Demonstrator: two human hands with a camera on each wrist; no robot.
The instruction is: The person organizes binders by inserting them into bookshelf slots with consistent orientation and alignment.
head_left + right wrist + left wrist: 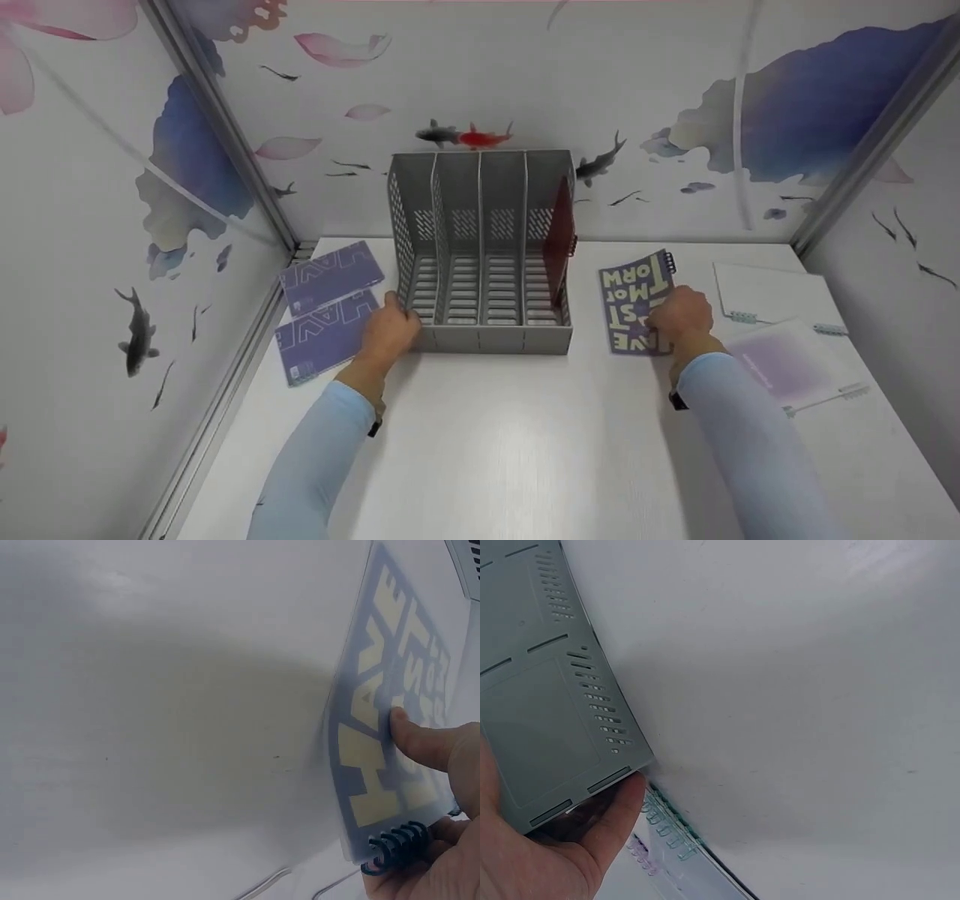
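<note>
A grey file rack [491, 340] with a row of upright compartments stands on the table by the back wall. My left hand [388, 330] grips its front left corner; the left wrist view shows the thumb and fingers around the rack's edge [551, 731]. A dark red spiral notebook [559, 240] stands in the rightmost compartment. To the right of the rack, my right hand [684, 319] holds a blue spiral notebook [628, 300] with large yellowish letters. In the right wrist view the thumb presses on its cover [367, 757], with fingers behind near the dark coil [397, 846].
Two purple-blue notebooks [330, 277] lie overlapping at the left of the table. On the right lie a white notebook [776, 294] with pale green coils and a purple-tinted one [787, 360]. Printed wall panels [637, 67] enclose the table at the back and sides.
</note>
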